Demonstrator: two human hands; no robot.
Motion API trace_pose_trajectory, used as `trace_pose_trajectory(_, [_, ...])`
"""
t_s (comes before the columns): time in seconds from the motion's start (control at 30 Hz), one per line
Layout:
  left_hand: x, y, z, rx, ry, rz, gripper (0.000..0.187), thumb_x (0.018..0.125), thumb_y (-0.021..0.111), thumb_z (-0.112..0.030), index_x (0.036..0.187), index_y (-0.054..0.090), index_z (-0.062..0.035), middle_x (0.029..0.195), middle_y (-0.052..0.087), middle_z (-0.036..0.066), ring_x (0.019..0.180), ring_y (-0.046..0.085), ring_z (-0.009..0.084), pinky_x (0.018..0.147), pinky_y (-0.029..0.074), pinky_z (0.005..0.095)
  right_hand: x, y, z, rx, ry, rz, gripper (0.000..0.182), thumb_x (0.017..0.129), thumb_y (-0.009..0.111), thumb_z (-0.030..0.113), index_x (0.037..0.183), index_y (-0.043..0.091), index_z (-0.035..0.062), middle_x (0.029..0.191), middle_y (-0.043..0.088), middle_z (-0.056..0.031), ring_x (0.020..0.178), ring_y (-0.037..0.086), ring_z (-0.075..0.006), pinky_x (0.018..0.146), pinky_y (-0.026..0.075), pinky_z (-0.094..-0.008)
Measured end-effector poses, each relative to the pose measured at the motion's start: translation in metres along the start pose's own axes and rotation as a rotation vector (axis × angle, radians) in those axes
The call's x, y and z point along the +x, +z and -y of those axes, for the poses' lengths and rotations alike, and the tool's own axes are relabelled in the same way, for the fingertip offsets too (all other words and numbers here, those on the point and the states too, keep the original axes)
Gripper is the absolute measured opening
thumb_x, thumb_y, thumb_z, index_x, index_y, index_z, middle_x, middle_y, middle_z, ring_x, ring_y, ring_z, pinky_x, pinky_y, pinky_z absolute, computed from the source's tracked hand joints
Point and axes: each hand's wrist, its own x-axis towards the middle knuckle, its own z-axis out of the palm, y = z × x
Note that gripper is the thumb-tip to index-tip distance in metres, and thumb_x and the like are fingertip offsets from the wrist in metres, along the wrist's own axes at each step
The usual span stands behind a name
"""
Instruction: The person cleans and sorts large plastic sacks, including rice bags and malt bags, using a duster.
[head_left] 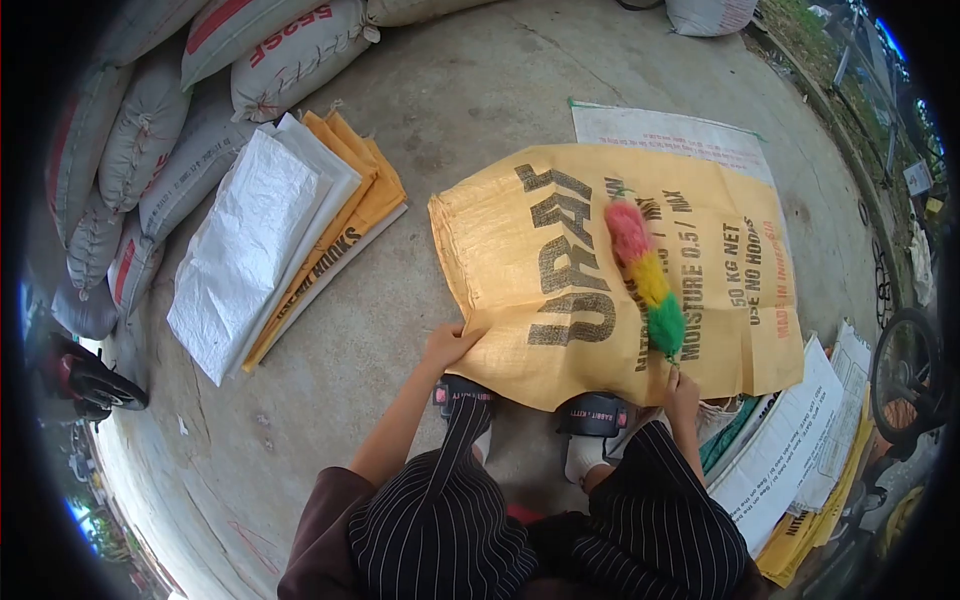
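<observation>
A yellow woven sack [480, 250] with large black lettering lies spread on the concrete in front of my feet. My left hand [449, 348] is closed on its lower left edge, the fingers partly hidden by the fabric. Gripped by its thin handle, a fluffy duster [650, 280] in pink, yellow and green extends from my right hand [682, 393]. The duster's head rests over the printed words on the sack's right half. Beneath the far edge of the yellow sack, a white sack [670, 128] sticks out.
Folded white and yellow sacks [245, 240] lie at the left. Filled sacks [300, 60] are piled at the back left. More flat sacks [790, 440] lie by my right leg, near a wheel [905, 375]. My sandalled feet [592, 415] touch the yellow sack's near edge.
</observation>
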Motion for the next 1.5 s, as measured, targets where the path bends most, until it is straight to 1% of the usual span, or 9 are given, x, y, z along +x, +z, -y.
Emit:
trace_pose_trajectory(0.2, [-0.018, -0.025, 0.02, -0.521, -0.072, 0.11, 0.034, 0.083, 0.057, -0.025, 0.104, 0.059, 0.002, 0.096, 0.062, 0.008, 0.081, 0.059, 0.0155, 0.07, 0.046, 0.0272, 0.026, 0.005, 0.006, -0.31, 0.072, 0.097, 0.043, 0.088, 0.039, 0.035, 0.08, 0.062, -0.0003, 0.071, 0.058, -0.0242, 0.072, 0.057, -0.0405, 0.066, 0.044, -0.0492])
trace_pose_trajectory(0.47, [-0.055, -0.045, 0.08, -0.134, 0.197, -0.787, 0.026, 0.086, 0.052, -0.021, 0.079, 0.053, 0.0038, 0.058, 0.05, 0.009, 0.054, 0.04, 0.0097, 0.049, 0.035, 0.0283, 0.065, 0.018, -0.008, -0.138, -0.075, 0.057, 0.042, 0.089, 0.038, 0.033, 0.076, 0.06, -0.0006, 0.069, 0.057, -0.0231, 0.067, 0.056, -0.0399, 0.061, 0.042, -0.0478])
trace_pose_trajectory(0.63, [-0.043, -0.02, 0.11, 0.17, 0.131, -0.683, 0.029, 0.087, 0.048, -0.023, 0.081, 0.055, 0.0039, 0.072, 0.057, 0.023, 0.066, 0.057, 0.0353, 0.059, 0.042, 0.0412, 0.035, 0.022, 0.014, 0.097, -0.188, 0.164, 0.039, 0.087, 0.041, 0.032, 0.069, 0.057, 0.0012, 0.065, 0.056, -0.0212, 0.063, 0.055, -0.0376, 0.058, 0.04, -0.0477])
trace_pose_trajectory(0.7, [-0.021, -0.015, 0.122, 0.164, 0.077, -0.674, 0.029, 0.088, 0.046, -0.023, 0.085, 0.057, 0.0037, 0.077, 0.058, 0.025, 0.072, 0.057, 0.0389, 0.063, 0.042, 0.0438, 0.021, 0.012, 0.022, -0.052, -0.618, 0.447, 0.032, 0.084, 0.046, 0.026, 0.066, 0.058, 0.0027, 0.058, 0.054, -0.0196, 0.053, 0.052, -0.0368, 0.054, 0.04, -0.0458])
trace_pose_trajectory(0.8, [-0.005, -0.027, 0.111, 0.104, 0.088, -0.694, 0.03, 0.088, 0.045, -0.023, 0.09, 0.058, 0.0037, 0.082, 0.059, 0.025, 0.078, 0.057, 0.0414, 0.066, 0.043, 0.0452, 0.028, 0.005, 0.024, -0.212, -0.68, 0.522, 0.03, 0.081, 0.048, 0.027, 0.062, 0.056, 0.0048, 0.057, 0.054, -0.0182, 0.054, 0.053, -0.036, 0.054, 0.041, -0.0467])
trace_pose_trajectory(1.13, [-0.02, -0.041, 0.106, 0.093, 0.135, -0.723, 0.033, 0.089, 0.044, -0.025, 0.092, 0.057, 0.0051, 0.079, 0.06, 0.024, 0.074, 0.059, 0.036, 0.064, 0.043, 0.0412, 0.05, -0.017, -0.088, -0.18, 0.263, -0.272, 0.041, 0.088, 0.038, 0.031, 0.07, 0.056, -0.0009, 0.062, 0.056, -0.02, 0.061, 0.056, -0.0373, 0.057, 0.042, -0.0475])
trace_pose_trajectory(1.33, [-0.015, -0.013, 0.111, -0.023, 0.092, -0.713, 0.041, 0.091, 0.04, -0.03, 0.082, 0.054, 0.007, 0.072, 0.057, 0.024, 0.065, 0.055, 0.0339, 0.059, 0.039, 0.0419, 0.027, 0.042, 0.031, -0.012, -0.666, 0.243, 0.027, 0.083, 0.047, 0.025, 0.067, 0.051, 0.0036, 0.062, 0.056, -0.0173, 0.055, 0.052, -0.0359, 0.051, 0.041, -0.0435])
trace_pose_trajectory(1.43, [-0.025, -0.01, 0.119, 0.075, 0.068, -0.671, 0.041, 0.091, 0.041, -0.029, 0.077, 0.053, 0.0071, 0.071, 0.055, 0.024, 0.064, 0.054, 0.0331, 0.059, 0.039, 0.042, 0.048, 0.063, 0.058, -0.177, -0.846, 0.375, 0.025, 0.082, 0.048, 0.026, 0.068, 0.051, 0.0053, 0.064, 0.057, -0.0165, 0.057, 0.055, -0.0357, 0.052, 0.042, -0.0434])
trace_pose_trajectory(1.5, [-0.037, -0.009, 0.123, 0.032, 0.086, -0.701, 0.04, 0.091, 0.041, -0.028, 0.076, 0.053, 0.0071, 0.071, 0.055, 0.024, 0.065, 0.055, 0.0333, 0.058, 0.039, 0.0421, 0.072, 0.055, 0.054, -0.26, -0.473, 0.199, 0.03, 0.085, 0.044, 0.03, 0.071, 0.055, 0.0048, 0.066, 0.059, -0.0165, 0.062, 0.057, -0.0364, 0.056, 0.044, -0.0451])
